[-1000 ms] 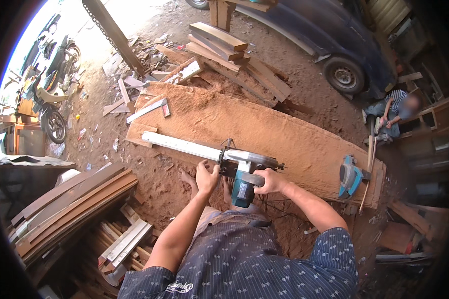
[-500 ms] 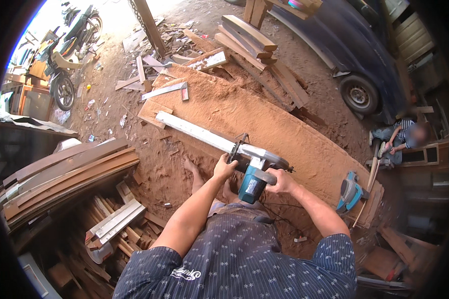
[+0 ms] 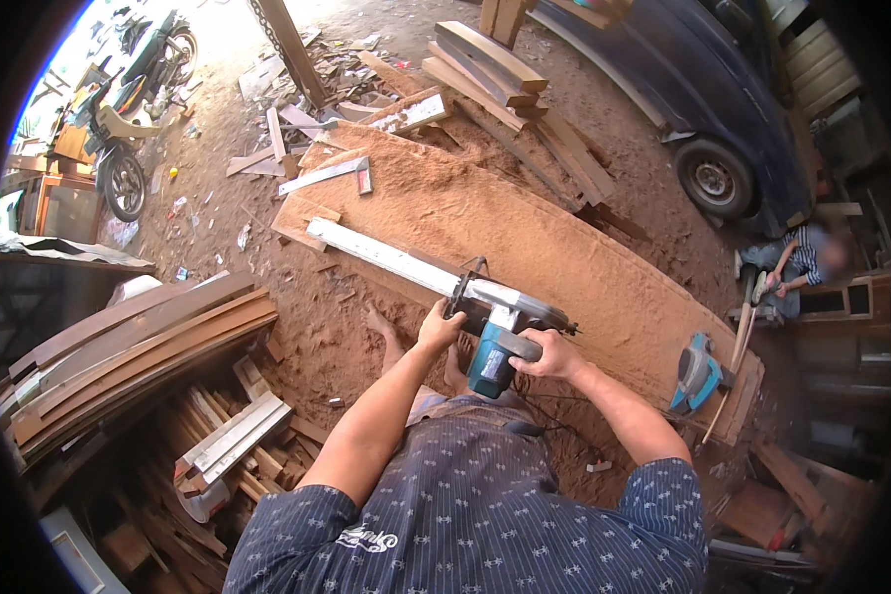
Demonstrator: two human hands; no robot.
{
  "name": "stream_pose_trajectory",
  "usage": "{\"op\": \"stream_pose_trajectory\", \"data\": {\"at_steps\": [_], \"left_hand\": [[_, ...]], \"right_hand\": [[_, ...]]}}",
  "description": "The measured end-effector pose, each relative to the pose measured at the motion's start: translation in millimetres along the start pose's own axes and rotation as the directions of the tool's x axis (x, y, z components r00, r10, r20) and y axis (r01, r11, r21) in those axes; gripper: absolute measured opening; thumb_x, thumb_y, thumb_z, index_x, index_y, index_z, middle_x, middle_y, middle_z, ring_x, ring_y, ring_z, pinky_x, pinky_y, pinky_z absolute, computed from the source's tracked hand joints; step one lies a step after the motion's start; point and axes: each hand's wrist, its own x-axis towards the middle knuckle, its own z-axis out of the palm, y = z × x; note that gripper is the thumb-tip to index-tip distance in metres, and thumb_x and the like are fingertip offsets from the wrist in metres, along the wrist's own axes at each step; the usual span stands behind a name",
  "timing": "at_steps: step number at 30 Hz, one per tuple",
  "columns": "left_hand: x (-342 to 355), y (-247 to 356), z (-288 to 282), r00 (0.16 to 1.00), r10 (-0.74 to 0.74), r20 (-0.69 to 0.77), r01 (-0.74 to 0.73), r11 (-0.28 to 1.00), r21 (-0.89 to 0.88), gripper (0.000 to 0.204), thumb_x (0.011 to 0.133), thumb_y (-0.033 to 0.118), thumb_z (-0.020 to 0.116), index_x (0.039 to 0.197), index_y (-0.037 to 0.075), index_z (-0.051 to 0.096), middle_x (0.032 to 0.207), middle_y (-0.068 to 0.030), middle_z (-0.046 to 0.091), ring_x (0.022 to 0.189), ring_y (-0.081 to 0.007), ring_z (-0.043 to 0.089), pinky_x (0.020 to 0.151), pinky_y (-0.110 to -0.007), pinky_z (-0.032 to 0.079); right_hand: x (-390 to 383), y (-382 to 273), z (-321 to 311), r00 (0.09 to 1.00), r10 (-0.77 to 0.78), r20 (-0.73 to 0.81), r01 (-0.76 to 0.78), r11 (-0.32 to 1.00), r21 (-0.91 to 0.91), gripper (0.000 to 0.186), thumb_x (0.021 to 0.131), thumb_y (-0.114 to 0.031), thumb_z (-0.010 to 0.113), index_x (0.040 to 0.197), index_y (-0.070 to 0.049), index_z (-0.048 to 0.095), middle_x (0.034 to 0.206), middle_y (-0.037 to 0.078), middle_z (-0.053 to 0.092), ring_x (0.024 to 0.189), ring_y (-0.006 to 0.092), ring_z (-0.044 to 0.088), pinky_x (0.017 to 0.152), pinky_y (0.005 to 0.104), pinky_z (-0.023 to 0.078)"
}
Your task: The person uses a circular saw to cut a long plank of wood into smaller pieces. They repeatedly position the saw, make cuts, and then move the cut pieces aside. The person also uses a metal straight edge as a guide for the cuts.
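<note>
My left hand grips the front base of a teal circular saw, and my right hand is closed on its handle. The saw sits on a long white-faced strip lying along the near edge of a sawdust-covered board. Whether the blade is in the wood I cannot tell. A metal square lies near the board's left end, and a teal electric planer rests at its right end. The saw's cord hangs below it by my bare legs.
Stacked planks are at my left, more timber beyond the board. Motorbikes stand at upper left, a dark vehicle at upper right. A seated person in a striped top is at the right edge, near leaning sticks.
My view has shifted, so the board appears turned and farther right than a second ago. The saw and both hands have moved slightly toward the strip's left end. My grips look the same.
</note>
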Motion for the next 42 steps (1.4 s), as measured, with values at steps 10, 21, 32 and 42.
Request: {"op": "stream_pose_trajectory", "data": {"at_steps": [10, 21, 32, 42], "left_hand": [[-0.4, 16.7, -21.6, 0.989, -0.135, 0.063, 0.138, 0.99, -0.038, 0.06, 0.086, 0.034, 0.071, 0.133, -0.003, 0.062, 0.117, -0.0201, 0.073, 0.112, -0.0268, 0.069, 0.1, -0.036, 0.051], [9.7, 14.2, -40.3, 0.971, -0.194, 0.142, 0.206, 0.975, -0.076, 0.048, 0.092, 0.035, 0.07, 0.122, -0.001, 0.062, 0.08, -0.0066, 0.064, 0.061, -0.0139, 0.058, 0.05, -0.031, 0.046], [10.5, 21.9, -70.2, 0.971, -0.204, 0.122, 0.218, 0.968, -0.121, 0.043, 0.093, 0.037, 0.069, 0.116, 0.001, 0.064, 0.07, -0.0005, 0.058, 0.053, -0.0102, 0.052, 0.043, -0.028, 0.04], [16.1, 25.0, -84.7, 0.955, -0.204, 0.215, 0.216, 0.976, -0.036, 0.034, 0.095, 0.03, 0.064, 0.117, 0.003, 0.067, 0.089, -0.0056, 0.064, 0.069, -0.0151, 0.059, 0.059, -0.032, 0.051]], "right_hand": [[11.7, -14.6, 7.6, 0.998, 0.055, -0.043, -0.056, 0.998, -0.013, 0.029, 0.081, -0.026, 0.077, 0.093, 0.0, 0.07, 0.079, 0.022, 0.07, 0.074, 0.0357, 0.071, 0.068, 0.041, 0.054], [28.6, -9.8, 20.2, 0.997, 0.072, -0.04, -0.074, 0.996, -0.044, 0.028, 0.078, -0.026, 0.075, 0.093, -0.003, 0.069, 0.082, 0.022, 0.07, 0.08, 0.0402, 0.07, 0.07, 0.0446, 0.055], [52.8, -29.1, 32.8, 0.994, 0.11, -0.022, -0.111, 0.991, -0.072, 0.028, 0.077, -0.027, 0.075, 0.094, -0.006, 0.069, 0.084, 0.023, 0.07, 0.083, 0.0418, 0.069, 0.072, 0.0479, 0.055], [52.3, -28.3, 33.5, 0.994, 0.085, -0.063, -0.089, 0.994, -0.068, 0.029, 0.075, -0.028, 0.075, 0.084, -0.003, 0.063, 0.076, 0.024, 0.068, 0.076, 0.0439, 0.068, 0.068, 0.0507, 0.053]]}}
